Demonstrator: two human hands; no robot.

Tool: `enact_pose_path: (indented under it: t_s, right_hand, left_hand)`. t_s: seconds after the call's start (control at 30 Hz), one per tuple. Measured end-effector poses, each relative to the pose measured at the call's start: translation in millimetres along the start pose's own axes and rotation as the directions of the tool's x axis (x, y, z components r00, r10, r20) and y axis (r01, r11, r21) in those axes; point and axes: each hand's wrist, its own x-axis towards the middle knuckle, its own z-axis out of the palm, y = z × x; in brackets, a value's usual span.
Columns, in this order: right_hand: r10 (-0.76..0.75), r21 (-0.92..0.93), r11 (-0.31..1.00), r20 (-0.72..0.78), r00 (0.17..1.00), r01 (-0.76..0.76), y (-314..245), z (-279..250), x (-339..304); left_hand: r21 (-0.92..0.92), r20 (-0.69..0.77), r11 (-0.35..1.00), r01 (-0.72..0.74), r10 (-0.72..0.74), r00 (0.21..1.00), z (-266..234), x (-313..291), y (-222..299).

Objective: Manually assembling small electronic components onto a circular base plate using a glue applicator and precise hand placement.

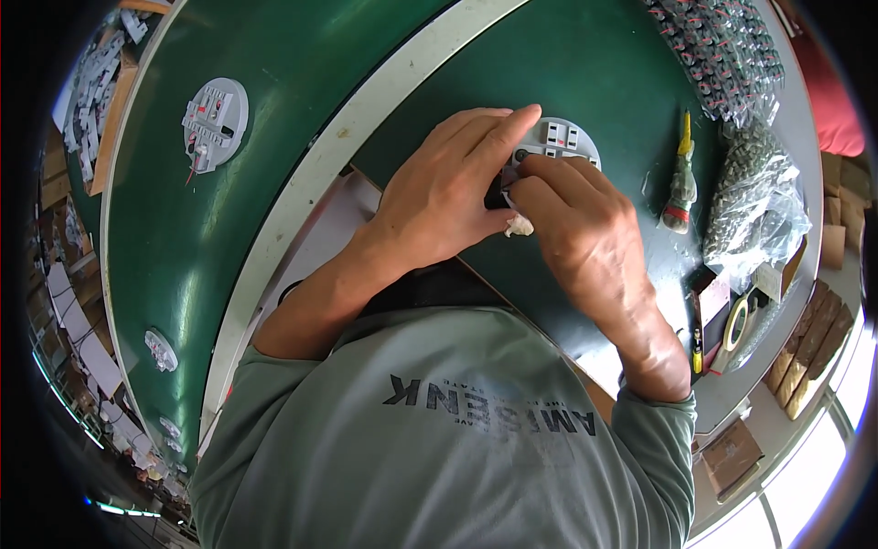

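Note:
Close in front of me, a round grey plastic housing (585,145) with small slots and fittings lies on the green tabletop, its near left part covered by my hands. My left hand (448,188) is around its left side, fingers long and close together, thumb at the near edge. From the right, my right hand (585,215) reaches over the housing with bent fingers pinched at its near left part. What those fingertips hold is hidden. A small crumpled cream-white piece (519,226) pokes out between my left thumb and right fingers.
A green conveyor belt (302,55) with a pale rail runs left, carrying similar grey housings (219,114). Right of my hands lies a yellow-tipped hand tool (681,178). Bags of small motors (722,55) and metal parts (754,192), a tape roll (735,322) and a yellow cutter (698,352) line the right edge.

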Motion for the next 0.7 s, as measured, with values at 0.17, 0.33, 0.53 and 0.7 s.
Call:
enact_pose_path:
  t_s: [0.17,0.33,0.53,0.7]
  right_hand:
    - [0.037,0.054,0.998,-0.120,0.992,-0.031,0,11,-5]
    - [0.036,0.119,0.993,-0.110,0.993,-0.023,8,17,-6]
    - [0.074,0.257,0.965,-0.090,0.993,-0.048,18,6,-8]
    - [0.524,0.008,0.831,-0.349,0.777,-0.557,38,-33,-44]
  left_hand:
    - [0.016,-0.018,1.000,-0.002,0.002,1.000,0,-2,1]
    - [0.026,-0.006,1.000,0.013,-0.013,1.000,1,1,2]
    - [0.019,0.007,0.999,0.041,-0.041,0.999,3,7,1]
    - [0.055,0.004,0.995,0.085,-0.085,0.996,-1,4,6]
